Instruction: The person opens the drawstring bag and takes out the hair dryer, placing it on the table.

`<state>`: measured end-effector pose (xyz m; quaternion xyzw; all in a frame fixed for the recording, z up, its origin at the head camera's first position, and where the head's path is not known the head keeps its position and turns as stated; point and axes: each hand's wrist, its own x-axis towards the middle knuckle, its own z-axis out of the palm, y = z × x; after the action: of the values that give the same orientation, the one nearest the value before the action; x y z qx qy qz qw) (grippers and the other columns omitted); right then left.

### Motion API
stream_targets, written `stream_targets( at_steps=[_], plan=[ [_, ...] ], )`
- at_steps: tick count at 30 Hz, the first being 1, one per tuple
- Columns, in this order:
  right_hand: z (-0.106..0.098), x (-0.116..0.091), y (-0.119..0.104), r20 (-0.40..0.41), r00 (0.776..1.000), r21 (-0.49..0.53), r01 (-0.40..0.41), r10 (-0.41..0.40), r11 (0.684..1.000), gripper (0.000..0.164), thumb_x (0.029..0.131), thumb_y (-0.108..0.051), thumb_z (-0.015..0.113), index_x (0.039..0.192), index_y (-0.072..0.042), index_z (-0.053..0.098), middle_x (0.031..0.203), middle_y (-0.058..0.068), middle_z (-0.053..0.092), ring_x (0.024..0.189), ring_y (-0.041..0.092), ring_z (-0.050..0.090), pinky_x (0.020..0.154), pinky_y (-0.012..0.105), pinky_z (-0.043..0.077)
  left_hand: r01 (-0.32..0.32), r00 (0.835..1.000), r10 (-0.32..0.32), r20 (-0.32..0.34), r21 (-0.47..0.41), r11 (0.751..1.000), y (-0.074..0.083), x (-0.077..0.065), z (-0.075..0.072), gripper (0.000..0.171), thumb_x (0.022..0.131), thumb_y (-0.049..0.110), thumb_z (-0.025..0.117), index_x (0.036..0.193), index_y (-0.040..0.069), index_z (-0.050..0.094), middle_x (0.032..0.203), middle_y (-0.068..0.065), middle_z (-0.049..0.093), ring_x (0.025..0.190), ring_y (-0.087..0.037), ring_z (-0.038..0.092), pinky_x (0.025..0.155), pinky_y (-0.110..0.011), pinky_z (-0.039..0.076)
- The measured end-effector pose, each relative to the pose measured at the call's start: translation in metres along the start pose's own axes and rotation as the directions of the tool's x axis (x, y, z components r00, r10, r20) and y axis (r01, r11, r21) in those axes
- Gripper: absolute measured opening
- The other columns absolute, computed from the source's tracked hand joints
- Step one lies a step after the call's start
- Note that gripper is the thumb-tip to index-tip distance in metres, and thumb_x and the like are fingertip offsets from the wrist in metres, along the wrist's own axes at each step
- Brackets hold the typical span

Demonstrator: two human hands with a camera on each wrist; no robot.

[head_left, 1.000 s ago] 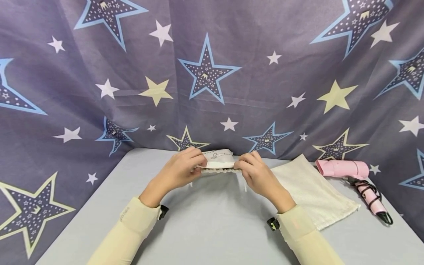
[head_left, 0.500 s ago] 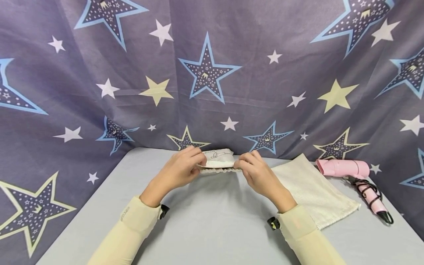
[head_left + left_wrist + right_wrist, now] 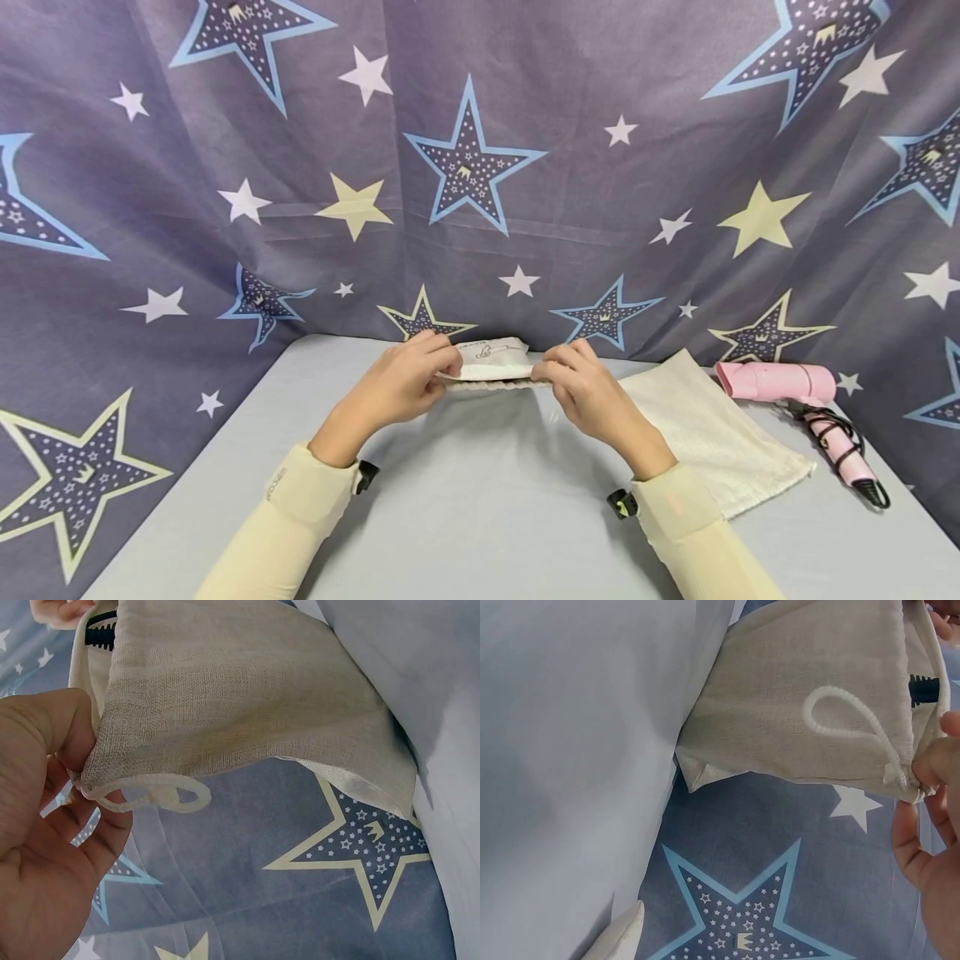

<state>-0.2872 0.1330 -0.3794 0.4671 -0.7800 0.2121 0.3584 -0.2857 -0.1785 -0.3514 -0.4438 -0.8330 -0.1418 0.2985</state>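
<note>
A beige cloth drawstring bag [image 3: 495,354] stands at the back of the table, its printed face partly visible. My left hand [image 3: 401,375] pinches one corner of its mouth, and my right hand [image 3: 588,392] pinches the opposite corner. Between them the mouth is stretched into a narrow gap. Inside it, a black ribbed cord end [image 3: 100,636] shows in the left wrist view; the rest of that item is hidden by the cloth. White drawstring loops hang at both corners, one cord loop [image 3: 169,791] by the left fingers and another drawstring loop [image 3: 844,712] near the right.
A second pale cloth piece [image 3: 705,433] lies flat to the right of my right hand. Beyond it, at the table's right edge, lies a pink hair dryer [image 3: 780,382] with a black cord wrapped round its handle. A star-patterned curtain [image 3: 480,250] hangs directly behind the table [image 3: 480,517].
My left hand has shifted slightly left and my right hand slightly right, drawing the bag's mouth a little wider and straighter. The hair dryer and the flat cloth have stayed put.
</note>
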Motion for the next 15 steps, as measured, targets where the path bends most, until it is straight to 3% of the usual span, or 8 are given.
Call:
stream_targets(
  at_steps=[9,15],
  plan=[
    [-0.0003,-0.001,0.0011,0.008,1.0,-0.006,-0.008,0.008,1.0,0.033,0.09,0.011,0.052,0.104,-0.013,0.07,0.105,0.005,0.064,0.091,0.026,0.05,0.079,0.037,0.044,-0.016,1.0,0.016,-0.019,0.012,1.0,0.0044,0.0015,0.0049,0.034,0.064,-0.009,0.054,0.086,0.017,0.055,0.085,0.005,0.05,0.08,-0.015,0.047,0.064,-0.03,0.041],
    [0.0004,-0.002,0.0015,0.009,1.0,-0.009,-0.014,0.014,1.0,0.035,0.089,0.01,0.05,0.105,-0.013,0.071,0.105,0.005,0.064,0.09,0.025,0.051,0.078,0.037,0.044,-0.012,1.0,0.01,-0.02,-0.071,0.997,0.0097,0.0042,0.0086,0.029,0.066,-0.006,0.055,0.085,0.016,0.054,0.084,0.005,0.051,0.08,-0.014,0.047,0.069,-0.03,0.042]
  ],
)
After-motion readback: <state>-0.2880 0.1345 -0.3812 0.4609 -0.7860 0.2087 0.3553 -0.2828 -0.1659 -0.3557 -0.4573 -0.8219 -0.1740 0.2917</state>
